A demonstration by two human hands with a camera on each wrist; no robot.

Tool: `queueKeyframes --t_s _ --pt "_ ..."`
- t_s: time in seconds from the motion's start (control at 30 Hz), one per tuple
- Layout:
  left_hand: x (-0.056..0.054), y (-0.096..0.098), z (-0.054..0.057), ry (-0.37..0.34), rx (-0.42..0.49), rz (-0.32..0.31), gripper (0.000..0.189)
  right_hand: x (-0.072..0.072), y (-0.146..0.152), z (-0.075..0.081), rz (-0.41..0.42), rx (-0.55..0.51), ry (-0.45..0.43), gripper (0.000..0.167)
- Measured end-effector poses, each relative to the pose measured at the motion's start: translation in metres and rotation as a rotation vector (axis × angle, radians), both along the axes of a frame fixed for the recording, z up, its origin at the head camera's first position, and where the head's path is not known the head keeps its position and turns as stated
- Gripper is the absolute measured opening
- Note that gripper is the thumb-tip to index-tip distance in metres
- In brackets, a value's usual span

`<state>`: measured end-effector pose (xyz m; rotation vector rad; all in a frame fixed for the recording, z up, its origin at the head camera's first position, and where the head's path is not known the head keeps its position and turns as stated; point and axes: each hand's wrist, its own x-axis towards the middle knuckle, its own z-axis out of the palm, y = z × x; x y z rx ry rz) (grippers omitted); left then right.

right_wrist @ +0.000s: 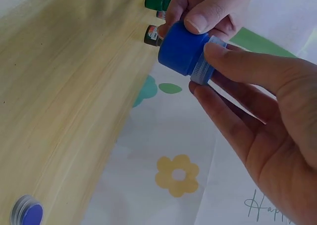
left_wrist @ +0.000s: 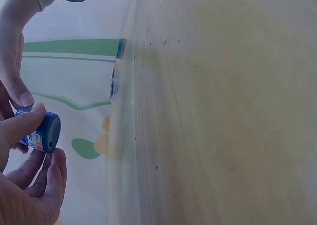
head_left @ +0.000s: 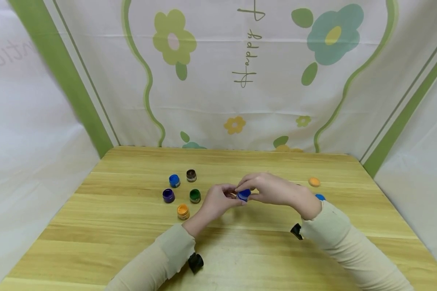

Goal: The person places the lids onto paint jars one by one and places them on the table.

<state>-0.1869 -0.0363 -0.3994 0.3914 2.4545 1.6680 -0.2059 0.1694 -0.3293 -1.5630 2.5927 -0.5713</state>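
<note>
A small blue paint jar [head_left: 243, 195] is held between both hands above the middle of the table. My left hand [head_left: 218, 201] grips its body with thumb and fingers. From the other side, my right hand [head_left: 271, 188] pinches the clear ridged lid [right_wrist: 202, 69], which sits against the jar's mouth in the right wrist view. The jar [left_wrist: 48, 131] lies tilted on its side in the left wrist view, its label partly covered by the thumb. Whether the lid is screwed tight cannot be seen.
Open paint jars stand left of the hands: blue [head_left: 174, 180], brown [head_left: 191, 175], purple [head_left: 168, 195], green [head_left: 194, 196] and orange [head_left: 183, 211]. An orange lid [head_left: 314, 182] and a blue lid [head_left: 319, 197] lie at the right, the latter partly behind the right forearm.
</note>
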Motion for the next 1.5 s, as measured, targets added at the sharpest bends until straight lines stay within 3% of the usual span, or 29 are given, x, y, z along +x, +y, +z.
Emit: queueKeyframes --t_s 0.2,0.47,0.7,0.9,1.1,1.3,1.5 --pt "0.0005 0.0003 0.0006 -0.008 0.023 -0.005 0.04 0.0003 -0.0007 0.0002 -0.059 0.012 -0.013 0.027" --pt "0.0012 -0.0004 0.0005 -0.005 0.02 -0.009 0.04 -0.0006 0.0016 -0.0036 0.015 -0.036 0.007 0.032" --pt "0.0007 0.0003 -0.0004 -0.024 0.038 -0.003 0.039 -0.0003 0.001 -0.0056 -0.037 -0.026 -0.005 0.032" --pt "0.0004 0.0007 -0.0007 -0.021 0.042 -0.004 0.039 -0.0017 0.004 -0.0044 0.0 -0.046 -0.021 0.032" --pt "0.0006 0.0015 -0.0009 -0.022 0.066 0.0 0.039 -0.0024 0.0012 -0.0029 -0.06 -0.03 -0.04 0.026" --pt "0.001 0.0019 -0.0014 -0.009 0.079 0.01 0.037 -0.0029 0.0005 -0.0012 0.003 -0.054 -0.01 0.032" --pt "0.0025 0.0033 0.0006 -0.027 0.118 0.017 0.038 -0.0032 0.0004 -0.0013 -0.046 -0.043 -0.03 0.022"
